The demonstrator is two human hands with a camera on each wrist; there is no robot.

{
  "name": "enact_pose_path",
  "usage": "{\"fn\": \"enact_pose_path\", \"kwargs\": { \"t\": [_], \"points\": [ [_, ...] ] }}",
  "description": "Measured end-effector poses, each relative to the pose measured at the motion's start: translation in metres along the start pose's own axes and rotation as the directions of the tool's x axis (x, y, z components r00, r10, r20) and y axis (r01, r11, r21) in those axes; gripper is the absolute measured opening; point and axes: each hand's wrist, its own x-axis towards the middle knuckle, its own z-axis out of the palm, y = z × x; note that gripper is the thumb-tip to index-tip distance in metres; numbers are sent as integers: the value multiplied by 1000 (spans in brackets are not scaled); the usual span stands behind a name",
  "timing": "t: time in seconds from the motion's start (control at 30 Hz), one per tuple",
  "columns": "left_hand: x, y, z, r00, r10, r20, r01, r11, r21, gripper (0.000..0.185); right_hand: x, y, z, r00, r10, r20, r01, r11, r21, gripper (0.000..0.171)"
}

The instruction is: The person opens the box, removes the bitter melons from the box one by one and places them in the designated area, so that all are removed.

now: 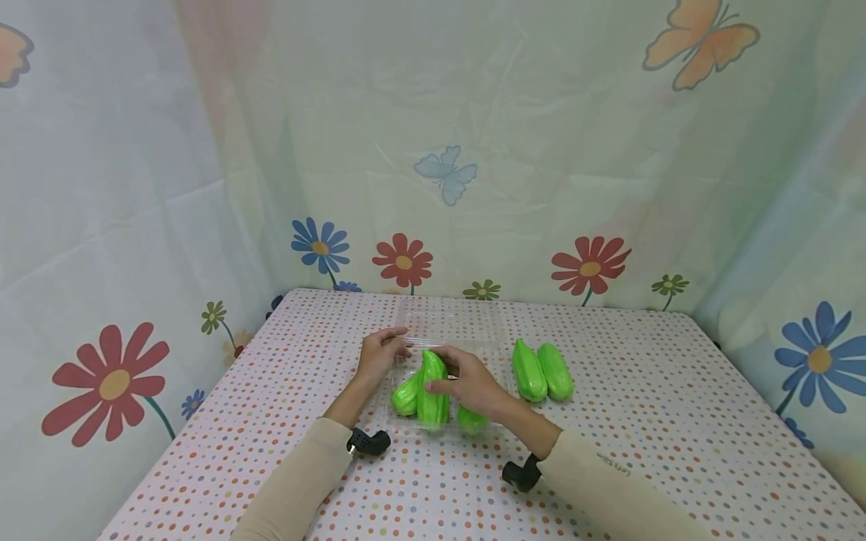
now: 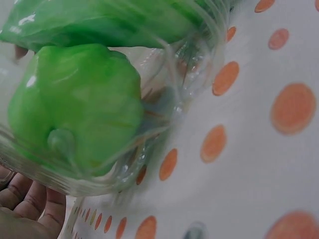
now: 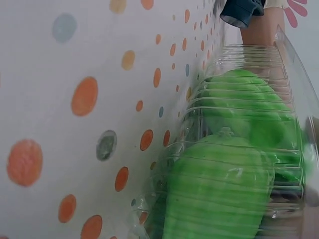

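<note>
A clear plastic clamshell box [image 1: 443, 330] lies open in the middle of the dotted table, its lid folded back. Green chayote-like vegetables [image 1: 408, 396] lie inside it. My right hand [image 1: 467, 382] grips one upright green vegetable [image 1: 431, 391] over the tray. My left hand [image 1: 380, 353] holds the box's left rim with curled fingers. In the left wrist view a green vegetable [image 2: 75, 102] shows through the clear wall [image 2: 189, 74]. The right wrist view shows green vegetables [image 3: 224, 189] behind the ribbed wall [image 3: 239, 107].
Two more green vegetables [image 1: 541, 371] lie side by side on the table to the right of the box. The tablecloth [image 1: 663, 421] is white with coloured dots. Flower and butterfly curtains close off the back and both sides.
</note>
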Motion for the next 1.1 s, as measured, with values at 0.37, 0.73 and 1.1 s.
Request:
{"fn": "enact_pose_path", "kwargs": {
  "t": [0.37, 0.73, 1.1],
  "points": [
    [0, -2, 0, 1000, 0, 6, 0, 1000, -5, 33, 0, 5, 1, 999, -30, -35, 29, 999, -33, 59],
    [0, 0, 1, 1000, 3, -3, -3, 1000, -1, 33, -1, 2, -1, 984, -9, -177, 5, 1000, -21, 58],
    [-1, 1, 0, 1000, -2, 1, 2, 1000, -3, 34, -1, 0, -6, 952, -34, -305, 35, 999, -3, 55]
  ]
}}
